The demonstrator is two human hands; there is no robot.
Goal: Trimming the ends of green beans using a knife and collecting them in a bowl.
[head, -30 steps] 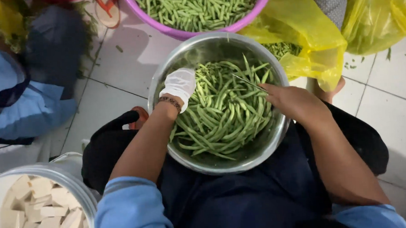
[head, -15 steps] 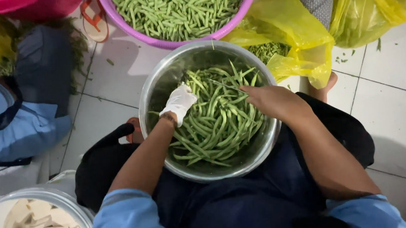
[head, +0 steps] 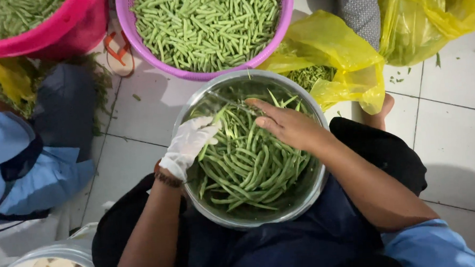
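Steel bowl (head: 309, 197) sits in the lap, so both hands reach the whole green beans (head: 249, 165). Gloved left hand (head: 187, 143) curls loosely on beans at the rim; grip unclear. Right hand (head: 288, 125) lies flat, fingers spread, pressing the pile, gripping nothing. Purple basin (head: 288, 19) of cut beans just beyond.

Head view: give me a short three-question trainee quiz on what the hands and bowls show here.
1. True or false: the left hand wears a white glove.
2. The right hand rests on whole green beans inside which container? A) purple basin B) steel bowl C) yellow bag
3. What fills the purple basin beyond the steel bowl?

Key
1. True; the right hand is bare.
2. B, the steel bowl on the person's lap.
3. Short cut pieces of green bean.
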